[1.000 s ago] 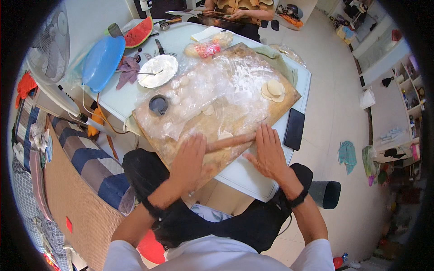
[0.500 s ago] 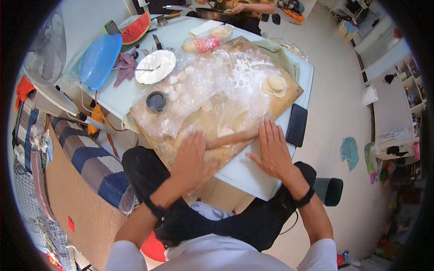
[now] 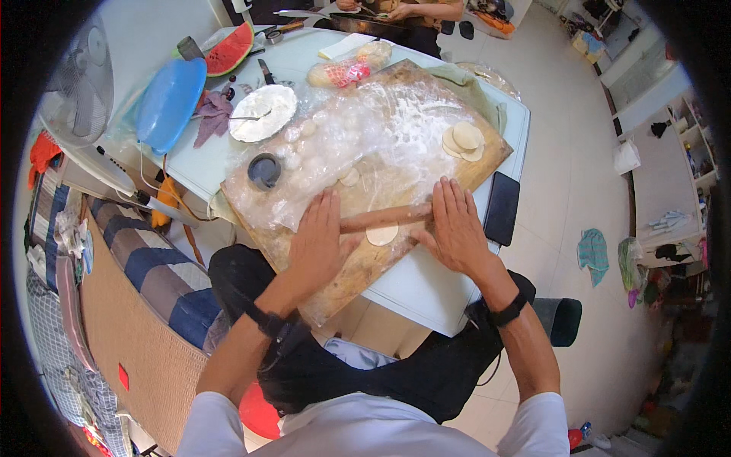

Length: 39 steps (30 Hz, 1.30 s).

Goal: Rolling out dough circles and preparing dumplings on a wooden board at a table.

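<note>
A wooden rolling pin (image 3: 390,216) lies across a floured wooden board (image 3: 327,301). My left hand (image 3: 317,242) rests flat, fingers stretched, over the pin's left end. Over its right end lies my right hand (image 3: 458,228), fingers also straight and palm down. A small round of dough (image 3: 382,234) shows beneath and on the near side of the pin. Farther back, clear plastic film (image 3: 320,164) covers pale dough lumps. Rolled dough rounds (image 3: 464,140) are stacked at the board's right. A dark round cup (image 3: 264,170) stands at its left.
On the table are a white bowl of flour (image 3: 263,113), a blue basin (image 3: 171,105), a watermelon piece (image 3: 230,53), a knife (image 3: 266,71) and a bagged item (image 3: 349,71). A black phone (image 3: 502,208) lies right of the board. Another person's hands (image 3: 400,11) show at the far side.
Both hands have pushed the rolling pin away from me, up the board. The dough round now shows more fully on its near side.
</note>
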Motion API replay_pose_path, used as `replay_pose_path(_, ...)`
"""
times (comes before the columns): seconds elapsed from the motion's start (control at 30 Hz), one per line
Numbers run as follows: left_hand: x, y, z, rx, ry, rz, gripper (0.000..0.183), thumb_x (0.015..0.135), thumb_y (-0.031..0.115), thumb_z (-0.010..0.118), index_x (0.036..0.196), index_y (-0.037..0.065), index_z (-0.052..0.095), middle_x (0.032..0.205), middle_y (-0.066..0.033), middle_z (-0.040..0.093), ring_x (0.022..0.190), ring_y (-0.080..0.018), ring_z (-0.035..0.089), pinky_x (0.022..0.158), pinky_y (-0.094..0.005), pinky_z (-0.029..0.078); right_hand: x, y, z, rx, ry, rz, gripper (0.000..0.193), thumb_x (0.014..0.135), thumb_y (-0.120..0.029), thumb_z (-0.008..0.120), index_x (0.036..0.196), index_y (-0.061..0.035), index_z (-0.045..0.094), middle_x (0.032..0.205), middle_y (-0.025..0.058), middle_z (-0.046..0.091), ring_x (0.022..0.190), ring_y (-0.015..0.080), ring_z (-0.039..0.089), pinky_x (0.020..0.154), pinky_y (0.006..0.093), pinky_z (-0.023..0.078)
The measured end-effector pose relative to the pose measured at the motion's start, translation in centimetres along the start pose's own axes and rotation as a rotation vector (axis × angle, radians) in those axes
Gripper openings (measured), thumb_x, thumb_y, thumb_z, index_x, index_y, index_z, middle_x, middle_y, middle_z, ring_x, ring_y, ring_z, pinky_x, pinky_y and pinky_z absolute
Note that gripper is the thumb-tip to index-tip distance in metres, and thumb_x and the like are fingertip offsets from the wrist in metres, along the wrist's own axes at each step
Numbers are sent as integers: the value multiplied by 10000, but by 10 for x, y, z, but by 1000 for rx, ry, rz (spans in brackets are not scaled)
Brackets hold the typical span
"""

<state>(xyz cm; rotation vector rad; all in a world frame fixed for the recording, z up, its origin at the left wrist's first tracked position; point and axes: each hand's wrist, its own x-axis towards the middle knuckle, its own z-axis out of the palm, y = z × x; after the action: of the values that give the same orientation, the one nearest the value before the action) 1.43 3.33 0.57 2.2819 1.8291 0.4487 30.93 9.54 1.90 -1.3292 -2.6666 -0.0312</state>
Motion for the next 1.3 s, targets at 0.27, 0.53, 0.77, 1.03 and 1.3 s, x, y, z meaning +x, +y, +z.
replay_pose_path(0.27,-59,24,-4,58,-125,114,921,945,376,713,1572,-130,267,1608,-334,363,1521,-458,330,1266,-524,253,-38,-12,-7,19,-90,-24,940,989,-554,610,1543,140,306,1616,342,325,1528,477,284,1253,578,229)
replay_pose_path(0.53,-20,1,4,146,-51,34,962,932,436,716,1583,-116,271,1638,-315,326,1542,-454,293,1272,-510,252,3,2,10,85,-110,54,973,983,-572,612,1565,131,277,1636,334,300,1541,475,267,1269,569,208)
replay_pose_path(0.77,-17,8,-2,73,-43,19,918,962,414,687,1589,-110,270,1650,-312,312,1553,-450,277,1276,-519,238,-7,-2,-1,20,-30,9,970,974,-557,642,1564,127,287,1628,322,323,1542,462,276,1261,577,220)
replay_pose_path(1.03,-68,28,-6,79,-167,85,906,973,434,667,1582,-113,279,1645,-310,318,1532,-465,302,1273,-517,241,-36,-11,-8,55,-130,20,951,987,-567,610,1559,125,295,1631,321,321,1546,457,272,1259,575,222)
replay_pose_path(1.3,0,1,0,38,-5,19,939,956,479,665,1577,-117,288,1628,-331,325,1532,-471,302,1266,-545,242,6,10,17,45,9,63,983,967,-575,637,1555,133,292,1626,347,309,1549,472,257,1269,568,206)
